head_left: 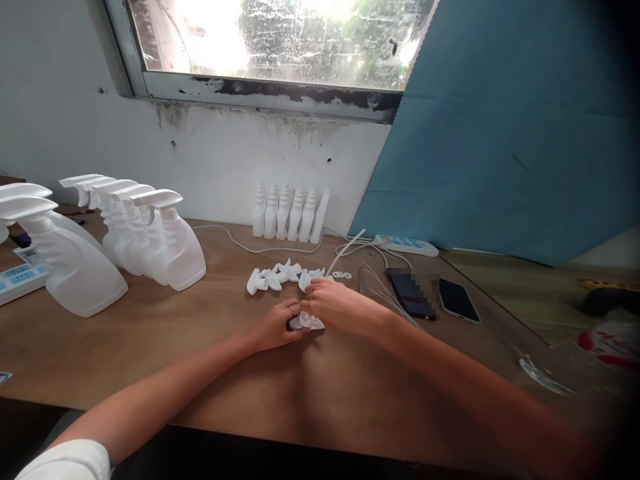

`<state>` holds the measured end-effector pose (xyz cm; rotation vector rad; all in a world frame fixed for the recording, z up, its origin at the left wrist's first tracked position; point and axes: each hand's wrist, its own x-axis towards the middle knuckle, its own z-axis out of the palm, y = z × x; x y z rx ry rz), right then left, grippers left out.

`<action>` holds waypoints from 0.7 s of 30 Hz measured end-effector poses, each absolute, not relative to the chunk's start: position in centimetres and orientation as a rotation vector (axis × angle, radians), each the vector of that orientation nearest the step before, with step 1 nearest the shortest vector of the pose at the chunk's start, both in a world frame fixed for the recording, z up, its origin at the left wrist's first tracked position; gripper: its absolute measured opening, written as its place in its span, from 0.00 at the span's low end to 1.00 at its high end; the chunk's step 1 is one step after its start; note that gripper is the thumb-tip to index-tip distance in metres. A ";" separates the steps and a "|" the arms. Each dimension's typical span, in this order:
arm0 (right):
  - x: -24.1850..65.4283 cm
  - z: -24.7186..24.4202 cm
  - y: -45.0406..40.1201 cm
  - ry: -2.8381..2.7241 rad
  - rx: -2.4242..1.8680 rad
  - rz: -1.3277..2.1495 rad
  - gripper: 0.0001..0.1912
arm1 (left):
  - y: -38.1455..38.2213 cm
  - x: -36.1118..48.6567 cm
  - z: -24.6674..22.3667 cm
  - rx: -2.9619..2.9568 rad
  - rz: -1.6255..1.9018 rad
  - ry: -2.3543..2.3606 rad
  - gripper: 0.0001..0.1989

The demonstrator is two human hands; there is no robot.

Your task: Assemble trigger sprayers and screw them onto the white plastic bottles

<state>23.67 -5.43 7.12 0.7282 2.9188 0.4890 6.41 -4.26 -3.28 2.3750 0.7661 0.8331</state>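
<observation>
My left hand (281, 325), a ring on one finger, is closed round a white spray trigger head (311, 323) low over the wooden table. Across it reaches my right hand (327, 303), its fingers bent and pressed together above the trigger head; what they pinch is hidden. Just beyond my hands lies a pile of white plastic trigger parts (277, 275). A thin white tube (346, 252) slants up and right from behind my right hand; I cannot tell if the hand touches it. Two small white washers (342, 275) lie beside the tube's lower end.
White spray bottles with heads (185, 257) stand at left, near a power strip (23, 280). Several small white bottles (283, 217) line the wall. At right are thin tubes (387, 293), a dark phone (407, 293), another phone (459, 300), a second power strip (407, 245) and a clear plastic bag (565, 367).
</observation>
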 end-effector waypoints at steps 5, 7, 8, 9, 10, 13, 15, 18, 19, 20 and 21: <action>22.3 6.4 -5.2 2.916 0.736 0.409 0.07 | -4.2 6.5 -3.6 2.308 0.849 0.764 0.11; 22.0 5.8 -5.1 2.890 0.738 0.396 0.07 | -4.2 6.4 -3.7 2.309 0.859 0.743 0.11; 21.8 5.5 -5.1 2.878 0.730 0.394 0.07 | -4.2 6.4 -3.7 2.311 0.871 0.727 0.11; 21.8 5.3 -5.0 2.868 0.716 0.394 0.07 | -4.2 6.3 -3.7 2.312 0.885 0.710 0.10; 21.8 5.2 -5.0 2.864 0.709 0.396 0.06 | -4.2 6.3 -3.7 2.309 0.901 0.702 0.10; 22.5 5.6 -5.2 2.924 0.703 0.409 0.06 | -4.1 6.2 -3.6 2.272 0.910 0.746 0.11; 23.3 6.3 -5.8 3.055 0.713 0.465 0.10 | -3.9 6.2 -3.6 2.233 0.896 0.799 0.12; 24.7 6.6 -6.9 3.396 0.933 0.613 0.13 | -3.9 6.1 -3.5 2.158 0.901 0.820 0.14; 25.1 6.3 -7.3 3.530 1.127 0.645 0.13 | -3.9 6.1 -3.4 2.117 0.917 0.818 0.15; 25.5 5.8 -7.5 3.642 1.376 0.639 0.13 | -3.9 6.0 -3.3 2.067 0.937 0.812 0.16; 25.8 5.0 -7.6 3.715 1.663 0.579 0.13 | -3.9 6.0 -3.1 2.009 0.960 0.804 0.16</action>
